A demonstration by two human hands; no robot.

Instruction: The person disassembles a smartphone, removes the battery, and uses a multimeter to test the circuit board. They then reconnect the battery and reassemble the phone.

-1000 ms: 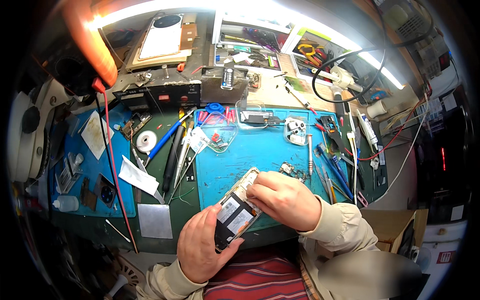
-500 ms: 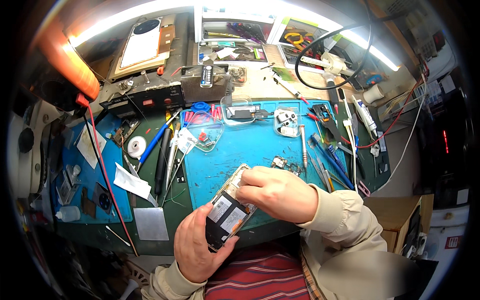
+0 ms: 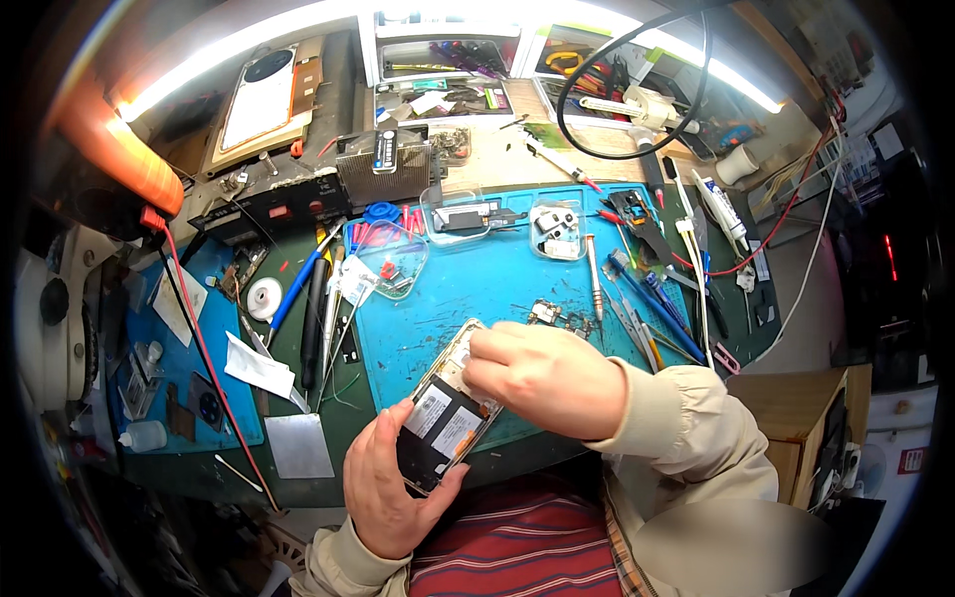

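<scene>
An opened phone (image 3: 436, 428) with a black battery, white labels and a pale frame is tilted above the near edge of the blue mat (image 3: 497, 279). My left hand (image 3: 388, 483) is closed round its lower end, thumb on one side and fingers on the other. My right hand (image 3: 537, 378) is over the phone's upper part, fingers curled in a pinch; its fingertips and whatever they hold are hidden. Just beyond lie small metal circuit parts (image 3: 547, 313) and a slim silver screwdriver (image 3: 595, 279).
Plastic boxes of parts (image 3: 557, 229) line the mat's back. Pens and tweezers (image 3: 657, 308) lie at right, a black rod tool (image 3: 313, 318) and white paper (image 3: 259, 368) at left. A black bench device (image 3: 264, 209) stands behind, beside an orange lamp arm (image 3: 119, 149); cables hang on both sides.
The whole scene has shifted in the picture as the head moves. My hands and the phone are a little further left in frame; the grip and pinch look much the same.
</scene>
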